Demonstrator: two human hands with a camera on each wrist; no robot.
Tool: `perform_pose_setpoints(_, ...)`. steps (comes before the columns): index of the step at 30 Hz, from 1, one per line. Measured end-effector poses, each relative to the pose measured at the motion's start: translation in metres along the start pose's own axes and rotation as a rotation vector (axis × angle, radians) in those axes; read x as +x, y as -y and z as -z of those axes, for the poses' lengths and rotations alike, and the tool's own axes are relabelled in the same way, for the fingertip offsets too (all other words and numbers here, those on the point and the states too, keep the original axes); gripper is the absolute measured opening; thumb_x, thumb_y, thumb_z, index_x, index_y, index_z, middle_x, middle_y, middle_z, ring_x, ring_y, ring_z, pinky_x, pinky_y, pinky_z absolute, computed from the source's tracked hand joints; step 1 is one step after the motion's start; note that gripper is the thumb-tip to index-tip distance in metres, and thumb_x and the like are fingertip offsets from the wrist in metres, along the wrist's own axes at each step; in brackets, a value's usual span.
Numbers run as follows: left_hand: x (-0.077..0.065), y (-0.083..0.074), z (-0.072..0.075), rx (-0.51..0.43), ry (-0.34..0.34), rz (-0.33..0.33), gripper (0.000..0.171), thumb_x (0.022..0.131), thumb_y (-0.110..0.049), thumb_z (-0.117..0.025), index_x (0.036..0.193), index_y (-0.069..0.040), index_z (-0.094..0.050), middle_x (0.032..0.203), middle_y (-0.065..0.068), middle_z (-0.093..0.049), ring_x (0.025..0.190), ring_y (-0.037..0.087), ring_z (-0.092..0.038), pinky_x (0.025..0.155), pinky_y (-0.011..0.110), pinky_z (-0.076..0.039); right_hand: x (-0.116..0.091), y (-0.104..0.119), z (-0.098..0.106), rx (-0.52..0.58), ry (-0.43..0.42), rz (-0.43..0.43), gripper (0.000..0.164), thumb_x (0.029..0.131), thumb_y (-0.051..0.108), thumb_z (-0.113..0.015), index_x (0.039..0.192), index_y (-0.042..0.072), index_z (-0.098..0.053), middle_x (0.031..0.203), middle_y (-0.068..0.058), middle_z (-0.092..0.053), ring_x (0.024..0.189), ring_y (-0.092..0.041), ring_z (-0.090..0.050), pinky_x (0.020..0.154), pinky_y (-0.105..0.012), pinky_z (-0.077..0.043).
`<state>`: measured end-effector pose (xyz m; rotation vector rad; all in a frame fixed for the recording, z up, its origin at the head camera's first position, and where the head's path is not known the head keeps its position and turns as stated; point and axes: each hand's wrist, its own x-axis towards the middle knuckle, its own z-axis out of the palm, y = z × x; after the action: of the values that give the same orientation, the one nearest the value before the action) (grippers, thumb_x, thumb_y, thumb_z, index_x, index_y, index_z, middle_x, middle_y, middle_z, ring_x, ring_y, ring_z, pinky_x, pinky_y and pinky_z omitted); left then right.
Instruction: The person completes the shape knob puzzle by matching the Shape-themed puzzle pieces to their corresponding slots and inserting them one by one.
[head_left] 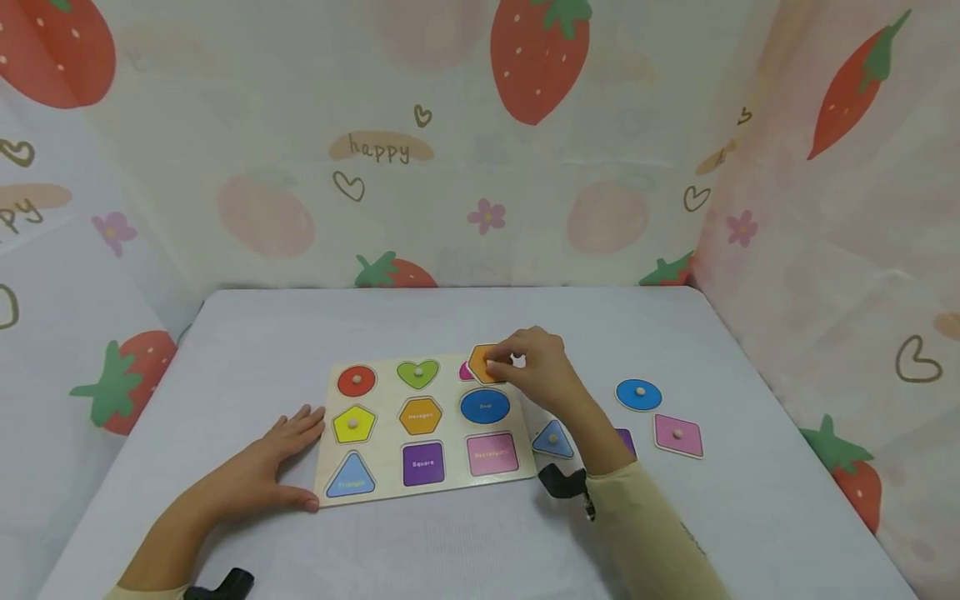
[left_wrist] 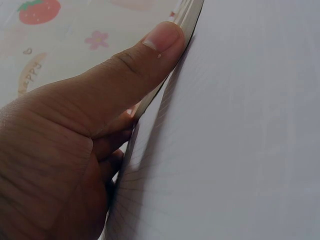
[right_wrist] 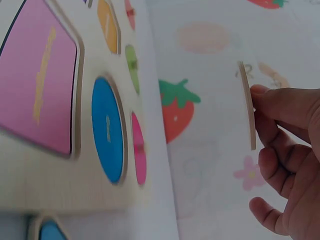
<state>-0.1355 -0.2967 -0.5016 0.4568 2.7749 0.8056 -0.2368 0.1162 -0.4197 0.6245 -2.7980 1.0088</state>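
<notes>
My right hand [head_left: 536, 367] pinches an orange hexagon puzzle piece [head_left: 478, 363] above the far right corner of a wooden shape board [head_left: 386, 433]. In the right wrist view the piece [right_wrist: 247, 107] appears edge-on at the fingertips. Against the board's left edge rests my left hand [head_left: 273, 462], fingers straight and thumb at the near corner. Knobbed red circle [head_left: 356, 381], green heart [head_left: 417, 374] and yellow pentagon [head_left: 354, 424] sit in the board. The hexagon recess [head_left: 421, 415] shows its printed word. A magenta shape [right_wrist: 138, 150] is partly covered in the head view.
Right of the board lie a blue oval piece [head_left: 638, 394], a pink rectangle piece [head_left: 678, 436] and a blue triangle piece [head_left: 553, 439]. A purple piece [head_left: 626, 439] is mostly hidden by the right forearm. Patterned cloth walls surround the white table [head_left: 420, 550].
</notes>
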Motion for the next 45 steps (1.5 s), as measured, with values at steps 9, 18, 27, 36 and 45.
perform_pose_setpoints(9,0.000,0.001,-0.001,-0.011,0.002,-0.001,0.121,0.060,-0.066,-0.088,0.159,-0.014,-0.040,0.170,0.006,-0.027,0.158,0.037,-0.013,0.122,0.067,-0.019,0.012,0.030,-0.030,0.014,0.065,0.121,0.014,0.092,0.025,-0.079,0.103,0.018,-0.083,0.094,0.005,-0.075,0.094,-0.020,-0.058,0.084,-0.038,-0.045)
perform_pose_setpoints(18,-0.001,0.002,0.001,0.002,0.000,0.008,0.122,0.060,-0.067,-0.088,0.159,-0.013,-0.040,0.170,0.007,-0.026,0.158,0.040,-0.013,0.121,0.068,-0.021,0.015,0.044,-0.060,-0.003,0.143,0.116,0.010,0.091,0.028,-0.080,0.099,0.022,-0.083,0.084,0.015,-0.073,0.092,-0.019,-0.062,0.086,-0.037,-0.045)
perform_pose_setpoints(27,0.000,0.001,0.001,-0.003,0.001,-0.003,0.122,0.060,-0.067,-0.088,0.158,-0.013,-0.040,0.170,0.006,-0.027,0.158,0.037,-0.013,0.121,0.067,-0.020,0.014,0.040,-0.083,0.007,0.213,0.035,0.010,0.090,0.028,-0.081,0.099,0.022,-0.083,0.082,0.018,-0.071,0.087,-0.010,-0.057,0.077,-0.024,-0.049)
perform_pose_setpoints(36,0.001,0.001,0.001,-0.001,0.002,-0.009,0.122,0.060,-0.066,-0.087,0.159,-0.013,-0.039,0.170,0.005,-0.026,0.158,0.036,-0.013,0.122,0.066,-0.019,0.013,0.035,-0.097,-0.019,0.229,-0.033,0.013,0.089,0.033,-0.081,0.099,0.025,-0.083,0.081,0.021,-0.070,0.082,-0.006,-0.057,0.078,-0.027,-0.046)
perform_pose_setpoints(45,0.000,0.001,0.000,-0.012,0.000,-0.011,0.121,0.061,-0.065,-0.088,0.158,-0.012,-0.040,0.170,0.006,-0.026,0.158,0.037,-0.012,0.123,0.066,-0.017,0.011,0.033,-0.106,-0.003,0.248,-0.058,0.013,0.090,0.033,-0.081,0.100,0.025,-0.084,0.082,0.020,-0.071,0.085,-0.005,-0.056,0.086,-0.032,-0.046)
